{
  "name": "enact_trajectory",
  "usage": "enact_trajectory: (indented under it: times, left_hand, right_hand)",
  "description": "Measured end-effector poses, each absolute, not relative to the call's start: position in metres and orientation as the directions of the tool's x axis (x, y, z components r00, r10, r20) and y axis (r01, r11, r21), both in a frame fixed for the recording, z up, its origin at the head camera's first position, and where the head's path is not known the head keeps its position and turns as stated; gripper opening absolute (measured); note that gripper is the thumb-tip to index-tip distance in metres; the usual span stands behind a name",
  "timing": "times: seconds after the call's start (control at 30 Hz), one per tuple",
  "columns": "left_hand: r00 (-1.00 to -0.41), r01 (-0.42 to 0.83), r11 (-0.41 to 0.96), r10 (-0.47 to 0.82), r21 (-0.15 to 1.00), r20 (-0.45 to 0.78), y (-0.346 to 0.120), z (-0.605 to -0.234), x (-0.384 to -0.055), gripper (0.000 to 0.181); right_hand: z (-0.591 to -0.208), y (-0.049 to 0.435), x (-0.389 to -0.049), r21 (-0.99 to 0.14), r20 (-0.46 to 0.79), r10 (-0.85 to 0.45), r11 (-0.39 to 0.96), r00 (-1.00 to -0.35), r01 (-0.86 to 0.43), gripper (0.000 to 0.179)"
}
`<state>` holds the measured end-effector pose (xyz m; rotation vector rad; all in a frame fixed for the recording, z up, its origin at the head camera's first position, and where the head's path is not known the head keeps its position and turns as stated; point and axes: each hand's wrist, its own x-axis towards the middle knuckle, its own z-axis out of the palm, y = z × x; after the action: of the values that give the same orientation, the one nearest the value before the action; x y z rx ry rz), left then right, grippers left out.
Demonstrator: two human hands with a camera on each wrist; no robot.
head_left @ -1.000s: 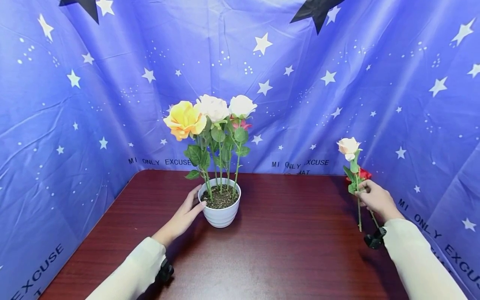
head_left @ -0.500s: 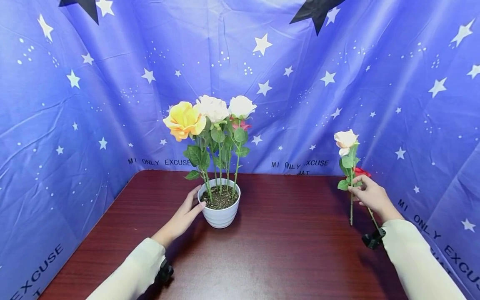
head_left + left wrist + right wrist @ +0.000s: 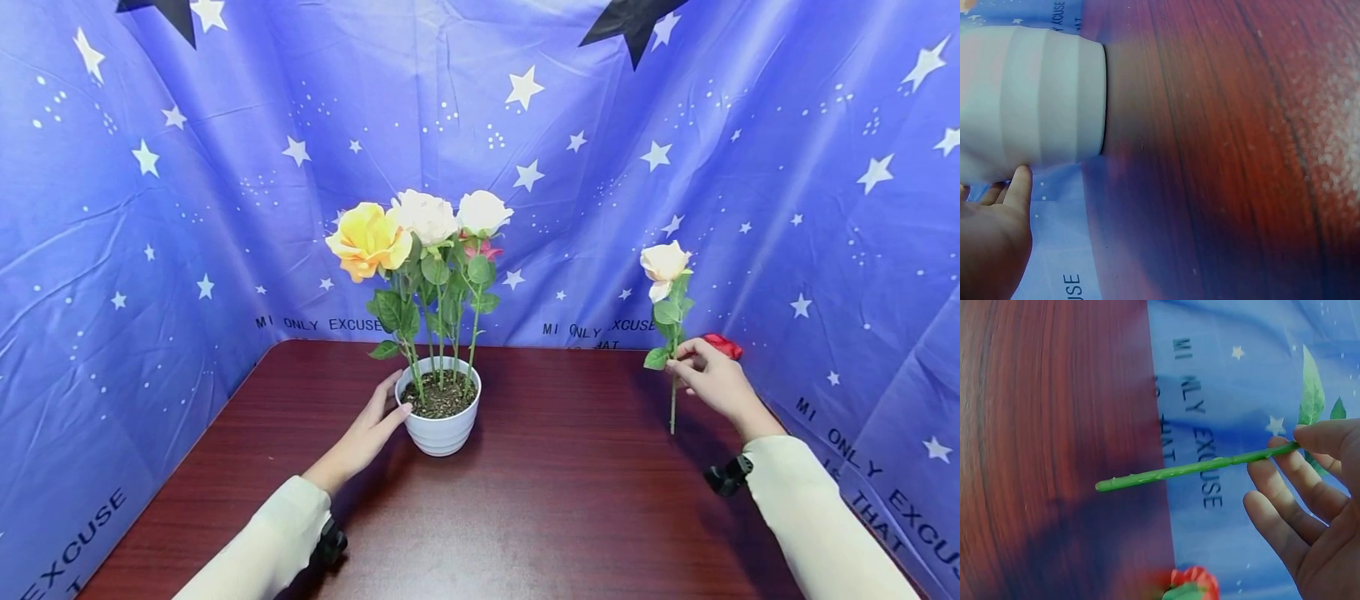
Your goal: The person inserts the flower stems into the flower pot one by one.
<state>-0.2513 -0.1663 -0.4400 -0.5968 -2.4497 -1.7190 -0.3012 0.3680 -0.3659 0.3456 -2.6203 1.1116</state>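
My right hand (image 3: 708, 379) pinches the green stem of a pale peach rose (image 3: 665, 265) between thumb and fingers, holding it upright above the table's right side. In the right wrist view, the bare lower stem (image 3: 1172, 472) sticks out past the fingertips. My left hand (image 3: 369, 429) rests against the left side of a white ribbed flowerpot (image 3: 442, 435), its thumb touching the wall in the left wrist view. Soil (image 3: 442, 396) fills the pot. Standing in it are a yellow rose (image 3: 369, 242), two white roses (image 3: 483, 212) and a partly hidden pinkish-red flower (image 3: 480, 247).
A red rose (image 3: 723, 346) lies on the table behind my right hand, mostly hidden in the head view; its bloom (image 3: 1197, 582) shows in the right wrist view. The dark red wooden table (image 3: 555, 467) is enclosed by blue star-patterned cloth (image 3: 450, 108).
My right hand has lifted the peach rose and carried it to the left, away from the red rose, which stays behind. My left hand and the pot have kept still.
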Motion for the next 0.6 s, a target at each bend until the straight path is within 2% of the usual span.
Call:
enact_trajectory:
  times: [0.6]
  left_hand:
    - [-0.916, 0.371, 0.266, 0.263, 0.890, 0.304, -0.165, -0.439, -0.250, 0.065]
  right_hand:
    - [-0.347, 0.318, -0.304, -0.668, 0.389, -0.187, 0.617, -0.902, -0.416, 0.020]
